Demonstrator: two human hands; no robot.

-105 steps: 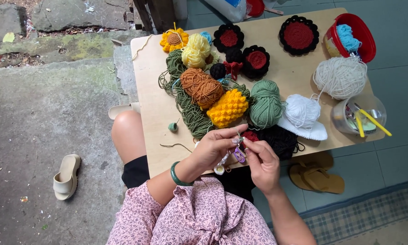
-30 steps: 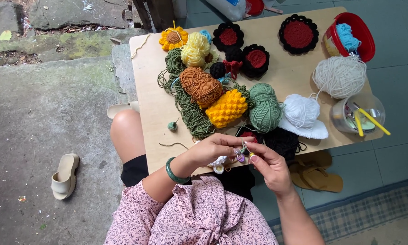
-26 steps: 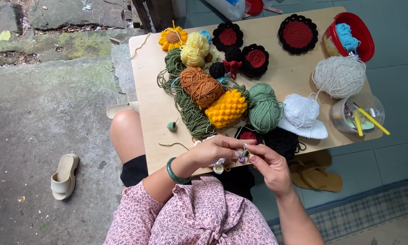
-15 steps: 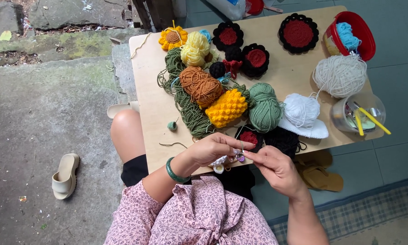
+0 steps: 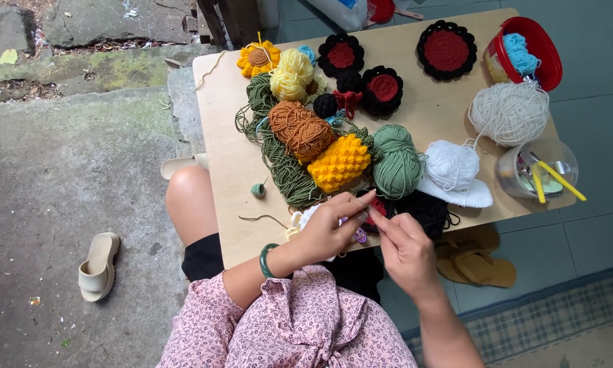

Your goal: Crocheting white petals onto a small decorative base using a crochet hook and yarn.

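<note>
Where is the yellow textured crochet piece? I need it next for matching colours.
In the head view, the yellow textured crochet piece lies mid-table, between the orange-brown yarn ball and the green yarn ball, just beyond the left hand.

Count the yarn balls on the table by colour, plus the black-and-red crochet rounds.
Green ball: 1
Brown ball: 1
Pale yellow ball: 1
Cream ball: 1
White ball: 1
Black-and-red rounds: 3
Total: 8
</note>
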